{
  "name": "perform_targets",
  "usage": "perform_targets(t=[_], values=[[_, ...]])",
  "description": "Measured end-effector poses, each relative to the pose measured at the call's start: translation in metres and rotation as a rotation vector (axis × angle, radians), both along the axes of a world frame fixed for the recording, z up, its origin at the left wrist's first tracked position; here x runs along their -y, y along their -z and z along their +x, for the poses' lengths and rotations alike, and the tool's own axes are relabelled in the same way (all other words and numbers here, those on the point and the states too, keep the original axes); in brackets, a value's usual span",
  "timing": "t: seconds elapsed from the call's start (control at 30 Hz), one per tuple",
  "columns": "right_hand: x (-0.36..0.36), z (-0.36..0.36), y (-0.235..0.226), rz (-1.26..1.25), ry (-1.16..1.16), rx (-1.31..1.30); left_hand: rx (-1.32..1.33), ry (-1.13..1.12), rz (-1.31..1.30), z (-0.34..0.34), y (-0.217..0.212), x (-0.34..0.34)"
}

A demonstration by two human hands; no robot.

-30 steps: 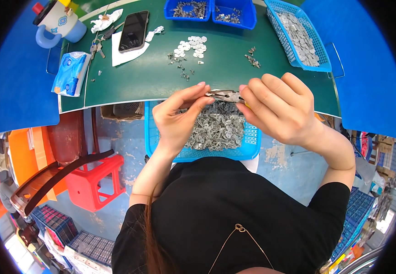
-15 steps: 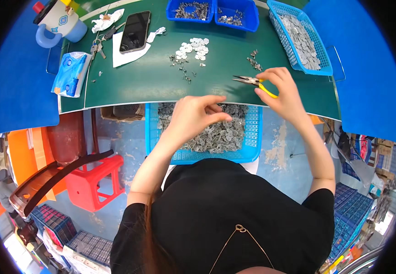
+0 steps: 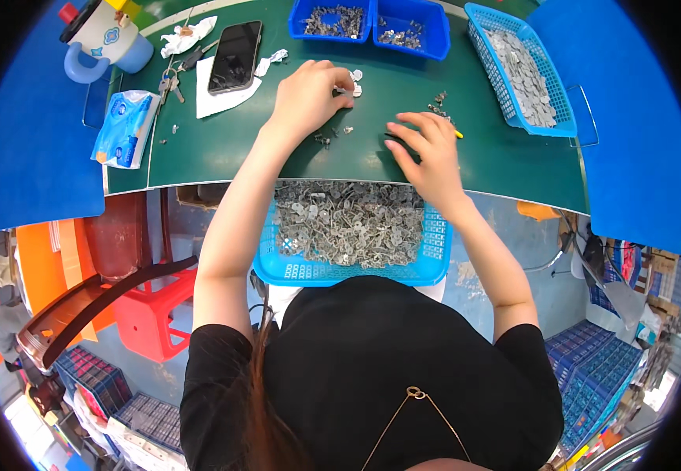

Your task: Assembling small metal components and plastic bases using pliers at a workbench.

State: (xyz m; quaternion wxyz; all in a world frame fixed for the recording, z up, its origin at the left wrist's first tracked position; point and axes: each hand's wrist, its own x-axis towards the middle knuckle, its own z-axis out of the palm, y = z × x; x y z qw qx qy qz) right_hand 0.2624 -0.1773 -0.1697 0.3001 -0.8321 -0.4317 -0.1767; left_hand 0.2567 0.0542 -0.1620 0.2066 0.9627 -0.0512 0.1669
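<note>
L hand (image 3: 309,96) bends over small white pcs (image 3: 357,91) midway btwn far & near edges of tabletop (image 3: 223,149) (can't tell if it's pinching any), while R hand (image 3: 428,151) curves over mostly hidden yellow-handled pliers (image 3: 459,134) toward near edge, grip also unclear.

White pieces (image 3: 357,90) partly hidden; yellow-handled pliers (image 3: 458,134) farther right, mostly covered.

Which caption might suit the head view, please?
Above a green table, left hand at white pieces, right hand over a yellow-handled tool.
</note>
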Motion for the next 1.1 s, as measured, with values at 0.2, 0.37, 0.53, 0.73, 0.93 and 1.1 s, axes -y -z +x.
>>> perform_targets(t=[0.2,0.37,0.53,0.73,0.93,1.1], values=[[-0.053,0.003,0.018,0.091,-0.138,-0.161,0.039,0.000,-0.546,-0.016,-0.009,-0.010],[-0.071,0.030,0.003,0.112,-0.125,-0.180,0.023,-0.156,-0.843,-0.063,-0.010,-0.009],[-0.109,0.075,-0.047,0.249,-0.055,-0.119,0.008,-0.194,-1.086,-0.086,0.008,0.003],[-0.079,0.018,-0.003,-0.033,-0.216,-0.296,0.006,-0.331,-1.269,-0.121,0.010,0.004],[-0.066,0.005,0.023,0.026,-0.142,-0.251,-0.016,-0.268,-1.267,-0.125,0.007,0.010],[-0.057,-0.004,-0.003,0.117,-0.017,-0.682,0.006,-0.189,-1.512,-0.115,0.002,0.024]])
